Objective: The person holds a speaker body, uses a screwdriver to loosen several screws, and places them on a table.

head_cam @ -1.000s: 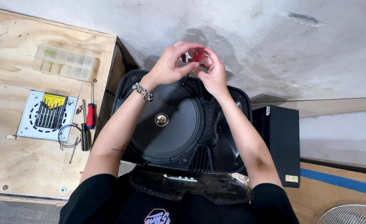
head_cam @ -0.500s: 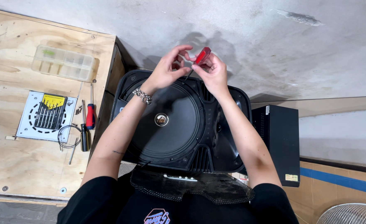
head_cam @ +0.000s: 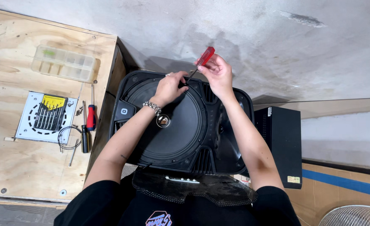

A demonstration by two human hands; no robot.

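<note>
Both hands grip a red-handled screwdriver [head_cam: 198, 65] at the speaker's [head_cam: 180, 121] far rim.

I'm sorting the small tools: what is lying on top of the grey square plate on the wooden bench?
On the grey square plate lies a black rack of small screwdrivers with a yellow card. The plate surface beneath that rack is covered.

The screwdriver [head_cam: 198, 65] has a glossy red see-through plastic handle and a thin dark metal shaft. The speaker [head_cam: 180, 121] looks like matt black plastic with a shiny metal cap at its centre. The worktop [head_cam: 9, 167] is bare, rough plywood. The floor [head_cam: 252, 37] is mottled grey concrete.
</note>
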